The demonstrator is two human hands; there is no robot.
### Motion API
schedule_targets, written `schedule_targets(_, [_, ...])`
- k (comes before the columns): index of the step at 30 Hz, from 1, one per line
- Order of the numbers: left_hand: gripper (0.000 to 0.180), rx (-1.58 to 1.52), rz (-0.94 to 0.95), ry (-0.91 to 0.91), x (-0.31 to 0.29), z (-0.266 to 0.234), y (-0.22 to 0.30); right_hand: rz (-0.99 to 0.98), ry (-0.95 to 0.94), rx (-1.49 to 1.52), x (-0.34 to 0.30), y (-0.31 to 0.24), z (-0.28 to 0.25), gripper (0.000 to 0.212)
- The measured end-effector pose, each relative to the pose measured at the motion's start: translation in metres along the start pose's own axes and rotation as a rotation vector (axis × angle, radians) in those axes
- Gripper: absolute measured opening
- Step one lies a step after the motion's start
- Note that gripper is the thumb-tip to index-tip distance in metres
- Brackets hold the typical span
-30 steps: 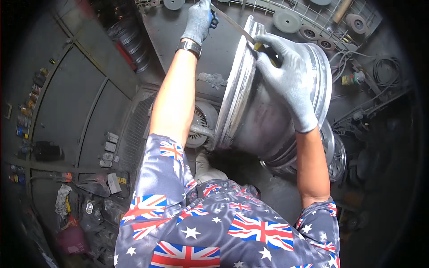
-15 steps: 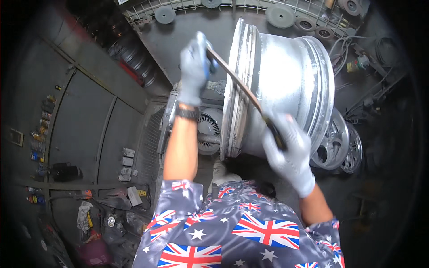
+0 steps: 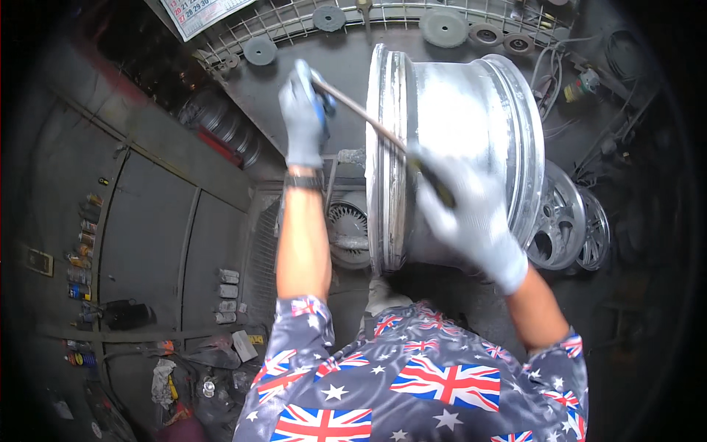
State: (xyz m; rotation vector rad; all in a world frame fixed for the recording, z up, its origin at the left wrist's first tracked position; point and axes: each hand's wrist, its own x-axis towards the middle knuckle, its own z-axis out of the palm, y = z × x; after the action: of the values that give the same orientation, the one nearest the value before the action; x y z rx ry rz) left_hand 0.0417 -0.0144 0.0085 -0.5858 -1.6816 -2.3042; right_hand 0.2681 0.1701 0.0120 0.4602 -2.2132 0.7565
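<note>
A long, thin metal file [image 3: 361, 112] with a dark handle slants across the left rim flange of a large bare-metal wheel barrel [image 3: 460, 107]. My left hand [image 3: 302, 121], in a grey glove with blue on the palm side, is closed around the file's far end, left of the wheel. My right hand [image 3: 475, 214], gloved in the same grey, grips the handle in front of the barrel. The file's middle lies over the flange; whether it touches the metal I cannot tell.
Spoked wheels [image 3: 556, 228] stand right of the barrel, and another wheel [image 3: 346, 221] sits below left. Abrasive discs [image 3: 444, 28] hang on a wire rack [image 3: 379, 16] at the back. Cables [image 3: 541, 81] loop at the right. Small cans [image 3: 79, 274] line the left side.
Both hands and the file have moved away from me and slightly left across the flange. My view has shifted a little, bringing more of a wall calendar into sight.
</note>
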Motion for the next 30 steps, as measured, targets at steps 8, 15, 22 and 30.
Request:
schedule_targets(8, [0.043,-0.021,-0.097,0.061,0.031,-0.003,-0.006,0.034,0.049,0.053,0.039,0.004,0.003,0.031])
schedule_targets(15, [0.044,0.446,0.129,-0.106,-0.114,0.009,0.016,0.178,-0.083,-0.068,-0.101,-0.046,-0.032,0.046])
schedule_targets(22, [0.04,-0.028,-0.04,0.019,0.042,0.01,0.002,0.023,0.074,-0.003,0.048,0.019,0.003,0.031])
schedule_targets(30, [0.039,0.077,-0.052,0.002,-0.011,0.007,0.004,0.116,-0.042,0.007,-0.002,-0.011,-0.01,0.039])
